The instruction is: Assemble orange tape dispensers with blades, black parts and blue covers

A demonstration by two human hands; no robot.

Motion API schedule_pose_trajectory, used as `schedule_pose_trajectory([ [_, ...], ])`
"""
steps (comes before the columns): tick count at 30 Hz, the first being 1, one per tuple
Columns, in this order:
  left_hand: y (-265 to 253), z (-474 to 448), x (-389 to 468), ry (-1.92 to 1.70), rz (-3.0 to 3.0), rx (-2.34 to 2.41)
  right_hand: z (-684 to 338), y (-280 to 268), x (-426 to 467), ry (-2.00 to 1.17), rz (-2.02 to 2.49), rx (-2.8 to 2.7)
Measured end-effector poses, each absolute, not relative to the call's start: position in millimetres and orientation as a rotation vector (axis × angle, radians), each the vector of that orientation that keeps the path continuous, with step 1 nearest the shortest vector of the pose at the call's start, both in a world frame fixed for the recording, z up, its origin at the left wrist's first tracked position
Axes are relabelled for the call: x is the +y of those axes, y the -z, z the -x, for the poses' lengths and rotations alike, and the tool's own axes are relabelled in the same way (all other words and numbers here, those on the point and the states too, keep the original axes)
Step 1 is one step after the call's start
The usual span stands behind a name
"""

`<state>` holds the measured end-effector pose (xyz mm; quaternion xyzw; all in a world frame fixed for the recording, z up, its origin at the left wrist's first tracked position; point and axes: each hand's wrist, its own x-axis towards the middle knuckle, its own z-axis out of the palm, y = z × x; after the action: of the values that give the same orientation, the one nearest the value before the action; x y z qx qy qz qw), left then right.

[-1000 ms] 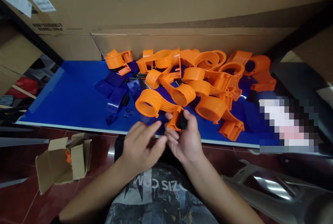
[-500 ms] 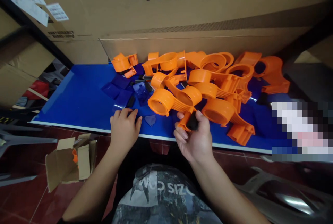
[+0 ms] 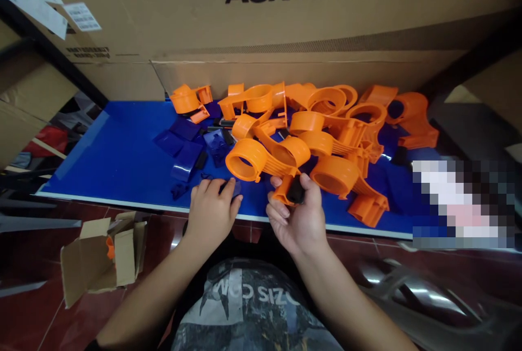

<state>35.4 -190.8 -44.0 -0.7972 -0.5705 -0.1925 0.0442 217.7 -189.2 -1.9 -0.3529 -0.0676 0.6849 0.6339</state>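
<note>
My right hand (image 3: 299, 215) is closed around the end of an orange tape dispenser (image 3: 247, 160), thumb against a black part (image 3: 296, 190) there. The dispenser's open ring points left, over the blue tabletop (image 3: 122, 149). Near the front edge, my left hand (image 3: 214, 209) has its fingers curled down over a small translucent plastic piece (image 3: 233, 189), which shows between index finger and thumb. Its other fingertips are hidden from me. Just left of that hand lie small dark blue parts (image 3: 179, 190). Blue plastic plates (image 3: 187, 158) are scattered beyond it.
Several more orange dispensers (image 3: 334, 174) are heaped across the back and right of the table. Behind them stands a large cardboard box (image 3: 204, 24). An opened carton (image 3: 87, 258) sits on the floor at left. A blurred-out patch (image 3: 460, 204) covers the right end.
My left hand has moved right, from beside the blue plates onto the small translucent piece, uncovering small dark blue parts. My right hand keeps its hold on the dispenser. The view has shifted slightly.
</note>
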Motion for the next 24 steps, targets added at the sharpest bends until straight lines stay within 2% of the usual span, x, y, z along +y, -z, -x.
schedule_pose_trajectory([
  [3, 50.0, -32.1, -185.9, 0.702, 2.462, -1.750, -218.5, 1.6, -189.9, -1.585, 0.794, -0.147],
  [13, 42.4, -31.7, -195.5, 1.467, 2.268, -1.524, -217.4, 2.2, -185.8, -1.636, 0.772, -0.084],
  [20, 16.5, -48.1, -208.0, 1.766, 2.430, -1.485, -214.1, 1.5, -184.3, -1.653, 0.759, -0.096],
  [24, 11.2, -57.9, -205.1, 1.823, 2.569, -1.575, -210.8, 1.9, -184.9, -1.608, 0.828, -0.095],
])
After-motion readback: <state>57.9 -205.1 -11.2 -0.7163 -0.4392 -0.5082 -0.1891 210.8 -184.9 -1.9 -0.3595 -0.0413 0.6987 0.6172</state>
